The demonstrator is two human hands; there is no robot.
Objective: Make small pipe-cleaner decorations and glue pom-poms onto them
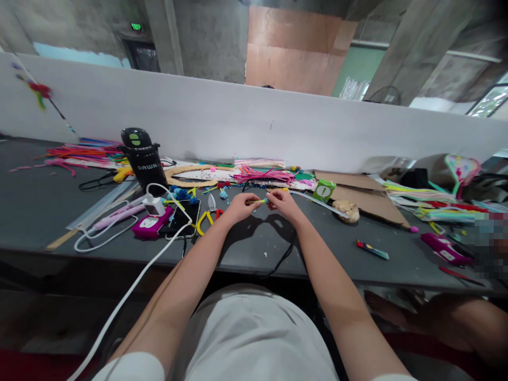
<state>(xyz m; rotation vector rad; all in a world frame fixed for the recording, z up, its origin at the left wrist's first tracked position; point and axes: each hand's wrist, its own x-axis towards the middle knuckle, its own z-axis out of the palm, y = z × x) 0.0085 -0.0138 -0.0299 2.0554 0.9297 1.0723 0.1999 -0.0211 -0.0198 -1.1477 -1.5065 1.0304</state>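
Note:
My left hand (244, 207) is closed in a pinch on a thin yellow-green strip (262, 201), which looks like a piece of pipe cleaner. My right hand (281, 203) meets it from the other side, fingertips pinched at the strip's end, where a small blue bit shows. Both hands hover over the middle of the grey table (254, 254). Left of them lie pliers (205, 223) with yellow and red handles and a phone (183, 219). Behind the hands is a bundle of pink pipe cleaners (262, 174).
A black bottle (145, 166) stands at the left, near a magenta power strip (153, 223) with a white cable. A glue gun nozzle-like stick (317, 201) leads to a tan lump (346, 210). Cardboard (365, 196) and a utility knife (372, 250) lie right. Another person's leg (444, 323) shows below.

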